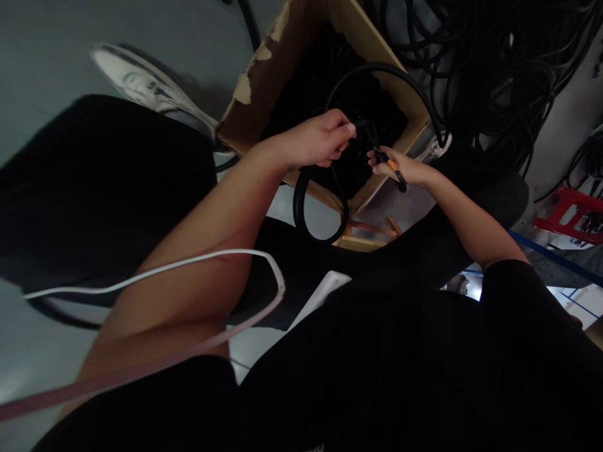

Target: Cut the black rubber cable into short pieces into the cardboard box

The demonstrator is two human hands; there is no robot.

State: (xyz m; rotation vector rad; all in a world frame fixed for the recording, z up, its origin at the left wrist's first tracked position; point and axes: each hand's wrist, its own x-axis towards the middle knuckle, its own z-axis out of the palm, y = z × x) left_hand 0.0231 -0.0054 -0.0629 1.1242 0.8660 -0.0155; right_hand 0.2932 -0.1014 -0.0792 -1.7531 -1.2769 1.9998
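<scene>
Over an open cardboard box (277, 81), my left hand (323, 138) is closed in a pinch on the end of a black tube. A ribbed loop of black tube (300, 204) hangs below that hand, and another bend of it (400, 70) arches over the box to the right. My right hand (396, 164) is closed around a slim black tool with an orange part (392, 165), its exact kind too dark to make out. The tool's far end points toward the left hand's fingers. Dark pieces (301, 81) fill the box, their shapes lost in shadow.
Coils of black tubing (499, 81) are piled on the floor at the upper right. A wooden stool (367, 235) stands below the box, and a red plastic stool (572, 213) at the right edge. A white cord (188, 258) crosses in front of my left arm.
</scene>
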